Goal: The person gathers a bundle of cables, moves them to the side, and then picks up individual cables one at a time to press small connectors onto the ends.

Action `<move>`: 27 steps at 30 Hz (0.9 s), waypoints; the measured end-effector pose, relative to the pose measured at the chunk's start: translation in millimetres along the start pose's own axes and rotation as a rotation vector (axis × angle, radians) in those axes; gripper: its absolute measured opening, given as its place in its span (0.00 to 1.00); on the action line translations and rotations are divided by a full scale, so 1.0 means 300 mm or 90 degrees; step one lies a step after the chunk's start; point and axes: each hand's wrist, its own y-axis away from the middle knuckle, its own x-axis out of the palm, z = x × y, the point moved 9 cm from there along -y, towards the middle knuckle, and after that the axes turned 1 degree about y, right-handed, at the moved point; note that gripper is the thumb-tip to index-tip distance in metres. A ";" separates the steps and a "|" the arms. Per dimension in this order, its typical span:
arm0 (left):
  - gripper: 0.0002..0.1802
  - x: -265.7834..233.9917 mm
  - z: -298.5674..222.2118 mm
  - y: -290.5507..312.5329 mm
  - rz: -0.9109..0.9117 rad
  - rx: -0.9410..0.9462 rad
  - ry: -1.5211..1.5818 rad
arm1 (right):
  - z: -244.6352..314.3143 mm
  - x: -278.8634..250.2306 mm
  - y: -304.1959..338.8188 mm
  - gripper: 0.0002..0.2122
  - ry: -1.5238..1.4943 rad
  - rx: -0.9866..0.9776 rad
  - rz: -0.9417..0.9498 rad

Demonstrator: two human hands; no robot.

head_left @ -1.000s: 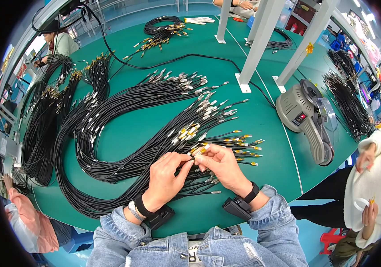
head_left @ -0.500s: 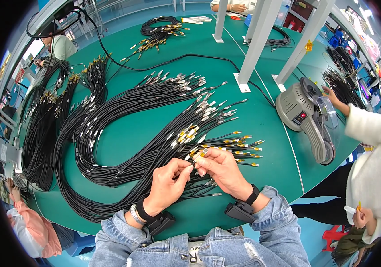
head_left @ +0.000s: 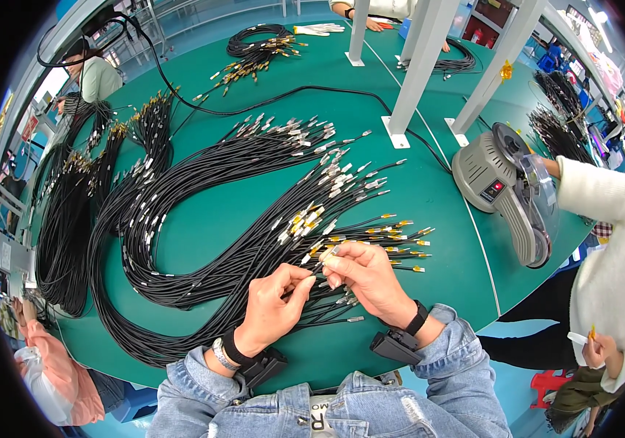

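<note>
My left hand [head_left: 277, 303] is closed, thumb and forefinger pinched together on a black cable, which mostly hides behind the fingers. Close beside it, my right hand [head_left: 365, 281] pinches the cable's silver connector [head_left: 332, 252] near its tip. Under and beyond both hands lies a thick curved bundle of black cables [head_left: 203, 310]. Several cable ends with yellow tape [head_left: 393, 239] fan out just right of my fingers. Further off, the ends in the bundle show bare silver connectors [head_left: 353, 179].
A grey tape dispenser [head_left: 484, 179] stands at the right, with a co-worker's white sleeve [head_left: 601, 190] beside it. Grey posts [head_left: 418, 80] rise from the green table [head_left: 444, 285]. More cable bundles [head_left: 64, 241] hang at the left. White gloves [head_left: 318, 30] lie at the back.
The connector in my right fingers shows more silver and less yellow. The co-worker's arm by the dispenser has shifted slightly, and the person at the back has moved a hand. My hands barely moved.
</note>
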 end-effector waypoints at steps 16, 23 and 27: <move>0.07 0.000 -0.048 -0.031 -0.002 0.147 -0.394 | 0.063 -0.046 -0.002 0.06 0.478 0.038 0.175; 0.08 -0.007 -0.032 -0.024 -0.013 0.144 -0.425 | 0.122 -0.067 -0.018 0.08 0.666 -0.055 -0.035; 0.08 -0.048 -0.042 -0.014 -0.057 0.103 -0.286 | 0.043 -0.050 -0.017 0.08 0.521 -0.011 -0.026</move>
